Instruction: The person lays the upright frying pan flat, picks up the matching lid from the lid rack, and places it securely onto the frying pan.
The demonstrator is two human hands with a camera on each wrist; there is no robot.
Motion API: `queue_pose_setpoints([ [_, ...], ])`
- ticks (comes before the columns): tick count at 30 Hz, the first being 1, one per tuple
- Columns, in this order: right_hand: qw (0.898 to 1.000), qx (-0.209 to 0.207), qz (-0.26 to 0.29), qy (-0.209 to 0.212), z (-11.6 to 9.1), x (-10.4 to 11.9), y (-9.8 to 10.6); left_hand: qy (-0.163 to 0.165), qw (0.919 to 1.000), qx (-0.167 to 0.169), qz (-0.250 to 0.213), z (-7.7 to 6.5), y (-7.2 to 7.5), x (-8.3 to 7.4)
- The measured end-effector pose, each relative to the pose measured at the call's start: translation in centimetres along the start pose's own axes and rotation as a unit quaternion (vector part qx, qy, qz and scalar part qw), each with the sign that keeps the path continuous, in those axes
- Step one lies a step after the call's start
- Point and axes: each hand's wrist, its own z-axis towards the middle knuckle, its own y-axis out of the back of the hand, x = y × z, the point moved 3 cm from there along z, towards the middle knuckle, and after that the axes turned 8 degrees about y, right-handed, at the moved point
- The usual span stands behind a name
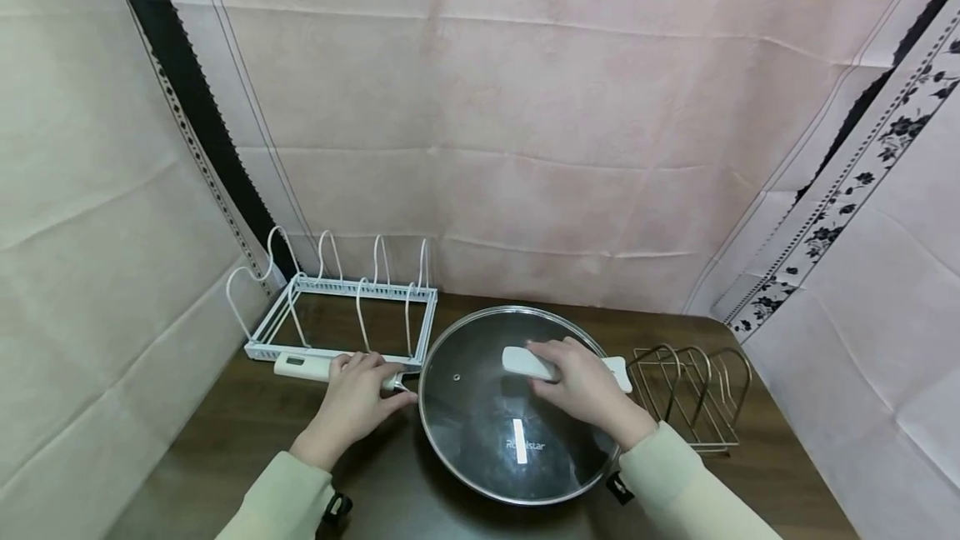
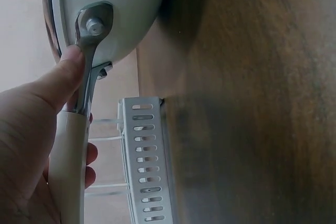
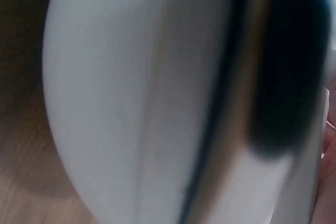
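Note:
A white wok (image 2: 131, 19) is covered by a round glass lid (image 1: 480, 448) with a metal rim. My left hand (image 1: 358, 398) grips the wok's long cream handle (image 1: 300, 366). In the left wrist view, the thumb lies along the metal neck (image 2: 86, 77) and fingertips curl round the far side. My right hand (image 1: 581, 382) holds the white lid handle (image 1: 527, 363) at the middle of the glass. A white side handle (image 1: 618, 374) sticks out beyond that hand. The wok's pale outer wall (image 3: 110, 87) fills much of the right wrist view, blurred.
A white rack (image 1: 375, 290) with upright wire loops stands at the back left, close behind the long handle. To the right is a bronze-coloured wire rack (image 1: 701, 402). Cloth walls (image 1: 555, 132) enclose the brown wood-grain table (image 1: 225, 440) at the back and sides.

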Motion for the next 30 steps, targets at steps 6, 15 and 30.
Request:
queue_pose_setpoints([
  [6, 1.000, -0.009, 0.005, -0.008, -0.7, -0.6, 0.0, -0.011, 0.9999, 0.002, 0.004, 0.0, -0.1, -0.7],
  [15, 1.000, -0.018, -0.019, -0.005, -1.4, 0.1, -0.4, -0.006, 0.9991, 0.038, 0.018, -0.3, 0.5, -1.0],
  [30, 0.985, -0.044, -0.153, -0.071, -2.9, 2.2, 0.3, 0.064, 0.9964, 0.047, 0.030, -0.6, 2.3, -6.1],
])
